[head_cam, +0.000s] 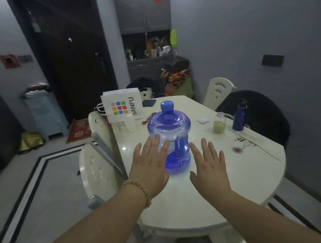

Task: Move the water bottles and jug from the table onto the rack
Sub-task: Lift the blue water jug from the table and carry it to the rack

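Observation:
A translucent blue water jug with a blue cap stands upright near the middle of the white oval table. My left hand is spread open in front of the jug's left side, hiding part of it. My right hand is spread open just right of the jug, apart from it. A dark blue bottle with a black cap stands at the table's right edge. Beside it is a small clear jar with pale green contents. A whitish translucent bottle stands in front of the bag. No rack is clearly in view.
A white SANFU paper bag stands at the table's far left. A dark wallet and a white card lie on the table. White chairs flank the left side, and a dark-draped chair stands on the right. Stacked blue stools stand by the door.

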Demonstrator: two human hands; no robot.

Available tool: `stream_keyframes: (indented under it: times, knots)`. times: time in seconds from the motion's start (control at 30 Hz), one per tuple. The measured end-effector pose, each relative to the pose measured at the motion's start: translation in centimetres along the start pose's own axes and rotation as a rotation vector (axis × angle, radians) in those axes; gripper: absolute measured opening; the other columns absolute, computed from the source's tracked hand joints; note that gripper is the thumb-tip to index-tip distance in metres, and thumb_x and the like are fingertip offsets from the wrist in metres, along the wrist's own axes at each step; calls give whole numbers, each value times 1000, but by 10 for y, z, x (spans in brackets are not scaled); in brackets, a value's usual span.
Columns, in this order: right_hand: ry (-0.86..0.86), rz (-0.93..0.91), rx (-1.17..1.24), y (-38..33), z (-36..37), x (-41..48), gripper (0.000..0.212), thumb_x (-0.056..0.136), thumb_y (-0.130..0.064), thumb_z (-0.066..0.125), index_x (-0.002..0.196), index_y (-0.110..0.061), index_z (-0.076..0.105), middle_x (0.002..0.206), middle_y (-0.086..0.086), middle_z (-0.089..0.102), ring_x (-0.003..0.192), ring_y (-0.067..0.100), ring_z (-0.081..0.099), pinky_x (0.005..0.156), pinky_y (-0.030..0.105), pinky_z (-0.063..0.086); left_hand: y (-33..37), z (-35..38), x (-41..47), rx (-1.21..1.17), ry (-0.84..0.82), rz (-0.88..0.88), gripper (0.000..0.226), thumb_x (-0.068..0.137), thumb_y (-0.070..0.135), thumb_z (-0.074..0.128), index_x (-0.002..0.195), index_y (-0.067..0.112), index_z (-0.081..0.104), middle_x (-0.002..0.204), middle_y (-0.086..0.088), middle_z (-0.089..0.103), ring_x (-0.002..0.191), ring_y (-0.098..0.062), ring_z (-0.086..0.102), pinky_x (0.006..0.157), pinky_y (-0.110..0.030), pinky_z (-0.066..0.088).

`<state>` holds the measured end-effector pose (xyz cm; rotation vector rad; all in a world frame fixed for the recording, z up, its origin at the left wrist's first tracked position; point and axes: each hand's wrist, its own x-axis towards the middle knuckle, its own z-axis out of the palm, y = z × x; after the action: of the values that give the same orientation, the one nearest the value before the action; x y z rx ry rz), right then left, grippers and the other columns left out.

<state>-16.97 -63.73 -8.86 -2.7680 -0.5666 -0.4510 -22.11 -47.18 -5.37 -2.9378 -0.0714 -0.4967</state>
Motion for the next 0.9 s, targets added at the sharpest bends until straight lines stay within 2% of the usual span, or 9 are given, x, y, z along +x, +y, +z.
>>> stream_keyframes:
  times: [0.1, 0.27, 0.4, 0.5, 0.53, 0.63, 0.73, 0.83, 0.9]
  knots:
    - [-32, 64, -40, -16, 17, 21, 80, 94, -28, 48, 149, -31, -11, 158, 6, -15, 144, 26, -13, 114, 46, -5, -37, 17, 21, -10, -32, 30, 74, 95, 39, 42, 147, 28, -10, 157, -4, -13, 144, -26, -8, 112, -44, -10]
    - [-2, 232, -73, -58, 42, 35, 82, 94, -26, 48, 149, -31, -12, 158, 6, -16, 144, 25, -13, 114, 46, -6, -97, 47, 52, -39, -46, 161, 76, 93, 46, 43, 148, 28, -7, 158, -4, -11, 144, -26, -4, 112, -43, -6]
    - [11, 302, -122, -93, 58, 38, 82, 91, -24, 52, 150, -30, -5, 159, 6, -10, 145, 26, -9, 113, 46, -5, -139, 61, 80, -12, 61, 364, 79, 82, 45, 59, 148, 24, 21, 156, -9, 17, 142, -29, 20, 112, -46, 9]
    - [52, 353, -176, -110, 64, 36, 90, 76, -24, 70, 150, -28, 18, 157, 10, 15, 144, 30, 15, 112, 50, 11, -151, 72, 98, 14, 87, 515, 75, 83, 38, 59, 147, 22, 24, 156, -11, 18, 141, -32, 20, 112, -49, 14]
    - [39, 359, -203, -113, 62, 35, 90, 75, -24, 70, 149, -28, 19, 158, 10, 15, 143, 30, 16, 111, 50, 10, -150, 74, 102, 7, 92, 543, 75, 81, 37, 61, 146, 21, 28, 154, -12, 21, 140, -32, 23, 111, -50, 17]
    - [40, 350, -274, -109, 65, 38, 84, 85, -26, 58, 151, -30, 6, 158, 4, -8, 145, 27, -2, 111, 45, -8, -140, 81, 119, -89, 110, 582, 78, 67, 34, 74, 137, 18, 45, 144, -14, 41, 131, -35, 40, 105, -51, 31]
    - [65, 419, -297, -105, 69, 56, 89, 73, -29, 72, 147, -27, 22, 156, 9, 22, 142, 30, 22, 110, 49, 10, -133, 84, 137, -164, 153, 619, 78, 58, 32, 82, 129, 15, 55, 133, -15, 53, 119, -37, 53, 97, -52, 40]
    - [90, 344, -253, -104, 86, 89, 94, 71, -25, 74, 146, -28, 17, 156, 7, 23, 141, 29, 24, 110, 48, 14, -138, 92, 161, -219, 153, 612, 79, 55, 29, 86, 126, 11, 57, 127, -18, 57, 113, -39, 57, 91, -54, 44]
    - [112, 296, -224, -103, 99, 115, 99, 61, -20, 79, 144, -25, 26, 151, 9, 34, 136, 30, 34, 106, 47, 25, -145, 100, 182, -231, 149, 591, 77, 58, 24, 84, 128, 12, 54, 130, -18, 55, 116, -39, 55, 91, -54, 44]
